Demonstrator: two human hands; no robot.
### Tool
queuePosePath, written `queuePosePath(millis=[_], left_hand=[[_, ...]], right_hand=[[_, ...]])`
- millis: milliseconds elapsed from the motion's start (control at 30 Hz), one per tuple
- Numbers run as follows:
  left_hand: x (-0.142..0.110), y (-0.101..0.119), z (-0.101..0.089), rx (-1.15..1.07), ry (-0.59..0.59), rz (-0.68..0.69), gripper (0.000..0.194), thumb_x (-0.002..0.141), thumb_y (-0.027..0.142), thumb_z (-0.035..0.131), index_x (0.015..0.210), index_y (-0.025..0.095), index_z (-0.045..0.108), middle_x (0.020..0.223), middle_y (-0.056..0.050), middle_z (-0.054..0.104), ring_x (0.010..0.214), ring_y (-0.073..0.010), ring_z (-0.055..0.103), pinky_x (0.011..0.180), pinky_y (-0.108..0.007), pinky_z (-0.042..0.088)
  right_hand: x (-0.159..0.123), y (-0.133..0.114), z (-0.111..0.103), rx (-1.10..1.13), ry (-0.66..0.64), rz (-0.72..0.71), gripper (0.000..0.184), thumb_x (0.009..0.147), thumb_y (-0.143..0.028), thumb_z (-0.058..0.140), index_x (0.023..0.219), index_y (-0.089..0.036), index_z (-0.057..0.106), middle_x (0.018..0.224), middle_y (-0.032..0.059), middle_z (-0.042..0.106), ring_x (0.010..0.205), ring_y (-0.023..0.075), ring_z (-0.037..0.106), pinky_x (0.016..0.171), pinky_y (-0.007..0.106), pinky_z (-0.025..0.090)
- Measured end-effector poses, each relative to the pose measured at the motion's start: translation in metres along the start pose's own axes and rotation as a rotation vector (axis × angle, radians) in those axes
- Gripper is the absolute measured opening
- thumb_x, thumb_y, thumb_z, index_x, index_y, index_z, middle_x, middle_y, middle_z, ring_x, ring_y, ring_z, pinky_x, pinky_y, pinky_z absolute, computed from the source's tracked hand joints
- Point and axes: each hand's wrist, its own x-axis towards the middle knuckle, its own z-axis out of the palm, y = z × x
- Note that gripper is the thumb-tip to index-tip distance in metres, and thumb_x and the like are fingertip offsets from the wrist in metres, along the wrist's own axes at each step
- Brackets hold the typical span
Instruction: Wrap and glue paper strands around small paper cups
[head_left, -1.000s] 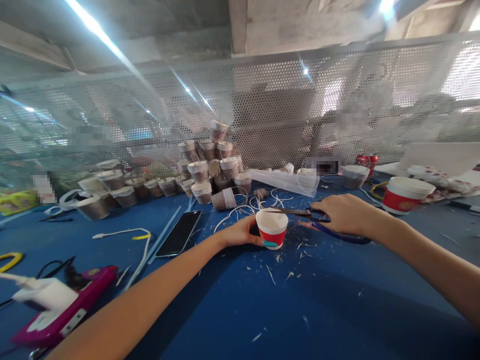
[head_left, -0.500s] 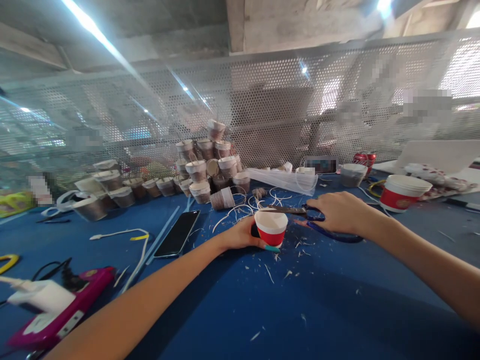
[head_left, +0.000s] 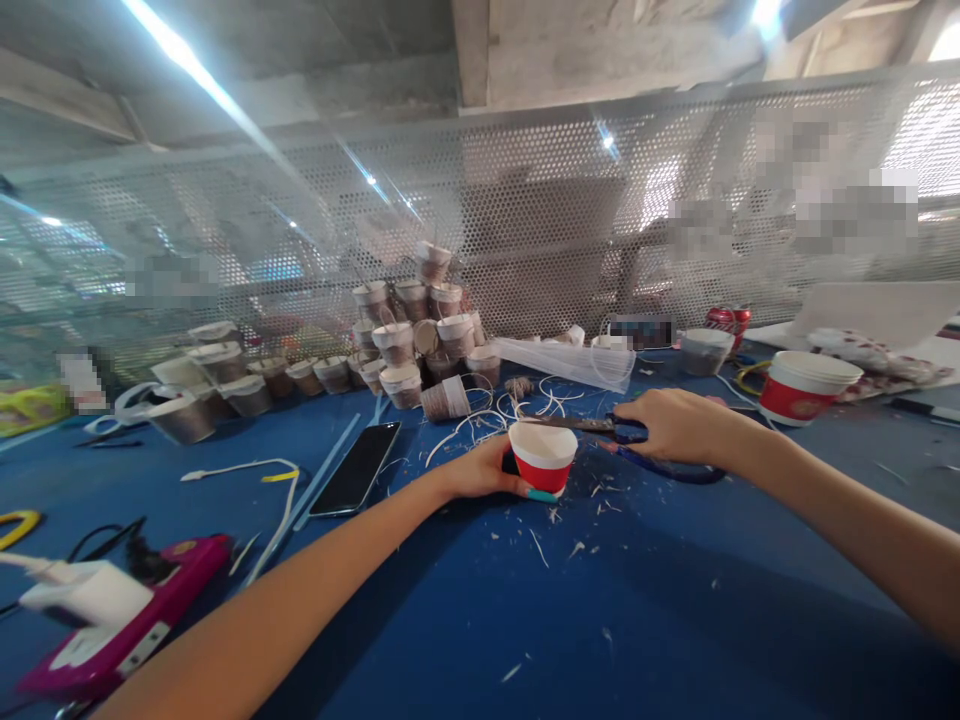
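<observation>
A red and white paper cup (head_left: 543, 460) stands upright just above or on the blue table, its mouth facing up. Around its left side my left hand (head_left: 491, 468) is closed, the thumb with a teal nail lying across the lower front. My right hand (head_left: 671, 430) grips a pair of scissors (head_left: 621, 431) with dark blue handles. The blades point left and reach over the far rim of the cup; whether they touch the paper I cannot tell. White scraps (head_left: 577, 548) and thin strips are scattered on the table around the cup.
Behind the cup lie loose white cords (head_left: 491, 420) and a stack of small cups (head_left: 395, 342). A phone (head_left: 355, 468) and a magenta power strip (head_left: 150, 610) are at left. More paper cups (head_left: 808, 387) and a red can (head_left: 729, 325) stand at right. A perforated metal screen (head_left: 540, 230) rises behind.
The scissor blades have shifted very slightly at the far rim of the cup. Both hands keep their hold, and the view has tilted a little.
</observation>
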Motion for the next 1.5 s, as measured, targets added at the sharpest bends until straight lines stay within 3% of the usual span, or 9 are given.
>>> queuePosePath(millis=[167, 333, 500, 900, 1300, 1500], left_hand=[[-0.001, 0.005, 0.000, -0.013, 0.005, -0.017, 0.066, 0.060, 0.020, 0.074, 0.119, 0.016, 0.045, 0.119, -0.013, 0.056, 0.111, -0.0279, 0.050, 0.095, -0.046, 0.036], [0.001, 0.001, 0.002, 0.012, 0.049, 0.022, 0.079, 0.050, 0.019, 0.079, 0.121, 0.016, 0.044, 0.120, -0.014, 0.055, 0.116, -0.0306, 0.046, 0.098, -0.049, 0.033], [0.003, 0.000, 0.005, 0.007, 0.088, 0.046, 0.074, 0.053, 0.018, 0.078, 0.120, 0.016, 0.045, 0.120, -0.015, 0.055, 0.117, -0.0297, 0.046, 0.097, -0.047, 0.034], [0.000, 0.006, 0.003, -0.067, 0.011, -0.024, 0.065, 0.063, 0.016, 0.071, 0.122, 0.016, 0.044, 0.122, -0.013, 0.054, 0.116, -0.0273, 0.047, 0.096, -0.044, 0.036], [0.000, 0.005, 0.002, -0.061, 0.007, -0.012, 0.068, 0.063, 0.017, 0.072, 0.124, 0.018, 0.043, 0.120, -0.012, 0.055, 0.117, -0.0277, 0.045, 0.097, -0.045, 0.034], [0.001, 0.003, 0.002, -0.053, 0.005, -0.017, 0.060, 0.064, 0.021, 0.072, 0.118, 0.016, 0.047, 0.119, -0.013, 0.056, 0.115, -0.0275, 0.048, 0.097, -0.045, 0.034]], right_hand=[[0.003, 0.006, 0.003, -0.003, -0.010, 0.011, 0.050, 0.081, -0.059, 0.032, 0.082, -0.020, 0.063, 0.068, 0.0084, 0.064, 0.059, 0.0207, 0.058, 0.049, 0.028, 0.030], [0.003, 0.012, 0.005, 0.015, 0.043, 0.055, 0.044, 0.082, -0.054, 0.034, 0.087, -0.020, 0.060, 0.078, 0.0094, 0.066, 0.063, 0.0218, 0.060, 0.050, 0.028, 0.031], [0.001, 0.017, 0.005, 0.004, 0.040, 0.031, 0.044, 0.081, -0.056, 0.035, 0.093, -0.021, 0.059, 0.086, 0.0089, 0.067, 0.071, 0.0234, 0.060, 0.051, 0.028, 0.033], [-0.004, 0.010, 0.000, 0.029, 0.012, -0.018, 0.044, 0.077, -0.059, 0.039, 0.087, -0.023, 0.063, 0.077, 0.0080, 0.066, 0.068, 0.0237, 0.060, 0.051, 0.030, 0.034], [-0.007, 0.006, -0.007, 0.029, -0.044, 0.018, 0.045, 0.076, -0.061, 0.039, 0.083, -0.023, 0.063, 0.080, 0.0090, 0.067, 0.070, 0.0254, 0.061, 0.053, 0.032, 0.037], [-0.004, 0.003, -0.003, 0.035, -0.037, 0.005, 0.045, 0.078, -0.059, 0.037, 0.083, -0.022, 0.063, 0.078, 0.0088, 0.067, 0.067, 0.0232, 0.061, 0.052, 0.029, 0.035]])
